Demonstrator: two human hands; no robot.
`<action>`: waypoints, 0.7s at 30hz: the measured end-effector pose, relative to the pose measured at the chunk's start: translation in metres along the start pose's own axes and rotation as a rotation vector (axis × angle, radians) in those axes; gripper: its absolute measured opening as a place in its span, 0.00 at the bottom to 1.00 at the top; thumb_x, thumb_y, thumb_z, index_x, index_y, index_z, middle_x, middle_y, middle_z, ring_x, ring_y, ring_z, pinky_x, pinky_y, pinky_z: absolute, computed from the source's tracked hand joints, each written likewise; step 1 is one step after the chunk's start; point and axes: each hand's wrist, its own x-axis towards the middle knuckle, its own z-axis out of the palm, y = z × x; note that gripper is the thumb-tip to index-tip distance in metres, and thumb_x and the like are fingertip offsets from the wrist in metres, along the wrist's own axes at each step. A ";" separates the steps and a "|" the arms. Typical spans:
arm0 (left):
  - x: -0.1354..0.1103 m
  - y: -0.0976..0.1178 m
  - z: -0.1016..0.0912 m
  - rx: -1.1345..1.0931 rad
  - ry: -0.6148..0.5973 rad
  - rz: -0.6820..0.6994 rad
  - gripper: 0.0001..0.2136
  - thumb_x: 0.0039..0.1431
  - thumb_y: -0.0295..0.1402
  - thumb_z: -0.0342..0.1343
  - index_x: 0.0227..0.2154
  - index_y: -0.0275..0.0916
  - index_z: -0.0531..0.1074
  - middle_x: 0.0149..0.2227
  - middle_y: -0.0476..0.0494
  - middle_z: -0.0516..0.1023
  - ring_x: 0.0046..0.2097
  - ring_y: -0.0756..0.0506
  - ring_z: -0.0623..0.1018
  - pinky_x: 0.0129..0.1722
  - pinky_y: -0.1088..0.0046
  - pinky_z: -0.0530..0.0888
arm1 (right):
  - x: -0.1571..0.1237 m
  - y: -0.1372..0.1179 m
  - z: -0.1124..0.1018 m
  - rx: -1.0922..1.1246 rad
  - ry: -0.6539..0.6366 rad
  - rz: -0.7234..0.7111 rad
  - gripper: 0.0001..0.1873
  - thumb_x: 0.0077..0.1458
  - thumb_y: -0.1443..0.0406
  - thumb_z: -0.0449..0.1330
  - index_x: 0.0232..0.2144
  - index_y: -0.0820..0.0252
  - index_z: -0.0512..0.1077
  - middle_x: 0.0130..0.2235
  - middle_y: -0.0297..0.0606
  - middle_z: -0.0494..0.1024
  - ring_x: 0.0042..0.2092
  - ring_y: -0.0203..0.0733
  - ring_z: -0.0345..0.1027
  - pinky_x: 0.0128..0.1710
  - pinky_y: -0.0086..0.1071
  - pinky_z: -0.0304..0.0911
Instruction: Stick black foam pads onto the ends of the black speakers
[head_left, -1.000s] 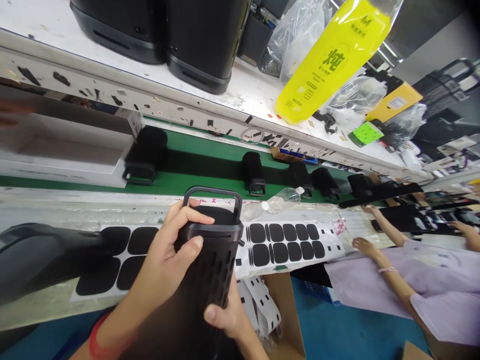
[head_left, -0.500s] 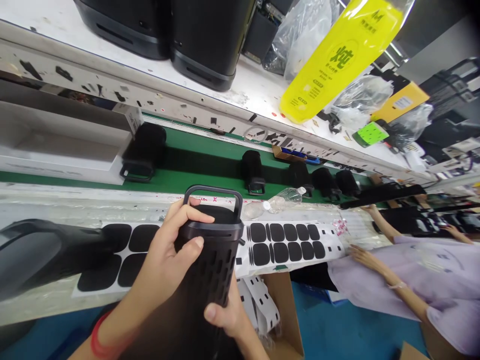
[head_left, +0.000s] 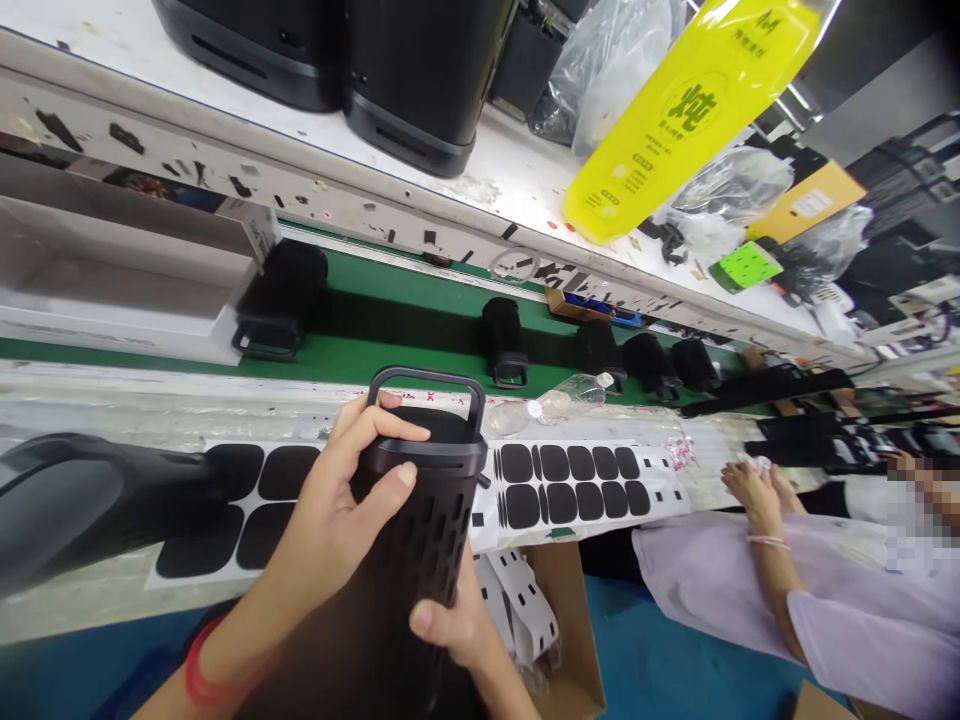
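I hold a tall black perforated housing (head_left: 420,530) with a carry handle on top, tilted away from me over the near bench edge. My left hand (head_left: 341,510) wraps its upper rim, thumb on the side and fingers reaching inside the top. My right hand (head_left: 450,625) grips the lower right side of the body. Behind the housing lie white sheets of black adhesive pads (head_left: 574,485), and another pad sheet (head_left: 247,505) lies to the left.
A green conveyor belt (head_left: 375,345) carries several black housings (head_left: 504,340) and a white box (head_left: 127,290). A large black part (head_left: 82,500) lies at left. A co-worker's hand (head_left: 754,485) and lilac sleeve are at right. A clear bottle (head_left: 559,400), a yellow bag (head_left: 675,120).
The housings on the belt have drifted slightly left. The co-worker's hands drew back toward their body. My own hands and the housing have hardly moved.
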 end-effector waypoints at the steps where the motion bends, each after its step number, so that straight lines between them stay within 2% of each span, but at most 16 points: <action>1: 0.001 0.000 0.001 0.014 0.023 -0.014 0.06 0.62 0.41 0.55 0.38 0.51 0.75 0.50 0.49 0.70 0.60 0.41 0.68 0.61 0.63 0.64 | 0.000 0.000 0.000 -0.006 0.005 0.000 0.58 0.47 0.54 0.73 0.70 0.52 0.45 0.67 0.46 0.61 0.68 0.58 0.57 0.69 0.50 0.50; 3: 0.003 -0.002 0.002 0.021 0.072 -0.050 0.11 0.65 0.46 0.52 0.35 0.50 0.76 0.48 0.49 0.72 0.59 0.41 0.69 0.57 0.65 0.67 | 0.002 0.000 0.000 -0.022 0.019 -0.001 0.58 0.46 0.53 0.74 0.69 0.53 0.46 0.66 0.46 0.63 0.67 0.58 0.58 0.68 0.50 0.52; 5: 0.006 -0.005 0.004 -0.012 0.109 -0.068 0.19 0.68 0.50 0.44 0.34 0.49 0.78 0.48 0.48 0.73 0.59 0.41 0.69 0.58 0.65 0.67 | 0.003 0.000 0.000 -0.030 0.030 -0.002 0.58 0.45 0.53 0.74 0.69 0.52 0.47 0.65 0.45 0.64 0.66 0.58 0.59 0.68 0.49 0.53; 7: 0.009 -0.008 0.005 -0.037 0.098 -0.038 0.23 0.69 0.52 0.39 0.36 0.49 0.78 0.49 0.47 0.73 0.58 0.41 0.69 0.59 0.64 0.65 | 0.004 0.001 -0.001 -0.022 0.035 0.000 0.57 0.45 0.53 0.74 0.69 0.52 0.48 0.65 0.45 0.64 0.66 0.57 0.59 0.68 0.48 0.54; 9: 0.009 -0.011 0.006 0.011 0.085 0.013 0.18 0.65 0.53 0.48 0.38 0.49 0.76 0.47 0.47 0.73 0.56 0.40 0.71 0.57 0.64 0.67 | 0.004 0.003 -0.002 -0.002 0.033 0.005 0.57 0.46 0.54 0.74 0.69 0.52 0.48 0.65 0.44 0.64 0.66 0.56 0.59 0.68 0.48 0.52; 11: 0.008 -0.012 0.007 0.079 0.080 0.029 0.13 0.60 0.50 0.58 0.39 0.49 0.73 0.44 0.48 0.72 0.53 0.41 0.72 0.54 0.64 0.69 | 0.004 0.004 -0.003 0.012 0.031 0.012 0.56 0.46 0.55 0.73 0.69 0.51 0.48 0.65 0.43 0.64 0.66 0.55 0.59 0.69 0.48 0.51; 12: 0.008 -0.012 0.008 0.093 0.080 0.024 0.11 0.59 0.47 0.60 0.39 0.49 0.72 0.45 0.48 0.71 0.53 0.41 0.72 0.54 0.65 0.68 | 0.004 0.004 -0.004 0.016 0.030 0.015 0.56 0.47 0.55 0.73 0.69 0.51 0.48 0.66 0.43 0.63 0.66 0.55 0.59 0.69 0.48 0.50; 17: 0.006 -0.014 0.005 0.001 0.011 -0.027 0.10 0.68 0.46 0.49 0.43 0.52 0.73 0.53 0.49 0.68 0.63 0.42 0.64 0.64 0.64 0.58 | 0.004 0.004 -0.005 0.003 0.028 0.034 0.57 0.46 0.54 0.73 0.69 0.52 0.47 0.67 0.43 0.63 0.67 0.55 0.57 0.68 0.47 0.53; 21: 0.005 -0.020 0.002 -0.076 -0.025 0.012 0.15 0.72 0.43 0.41 0.46 0.53 0.74 0.55 0.50 0.68 0.63 0.43 0.63 0.64 0.66 0.56 | 0.007 0.005 -0.007 -0.016 0.063 0.060 0.56 0.42 0.50 0.74 0.67 0.53 0.54 0.63 0.43 0.68 0.66 0.58 0.58 0.67 0.49 0.55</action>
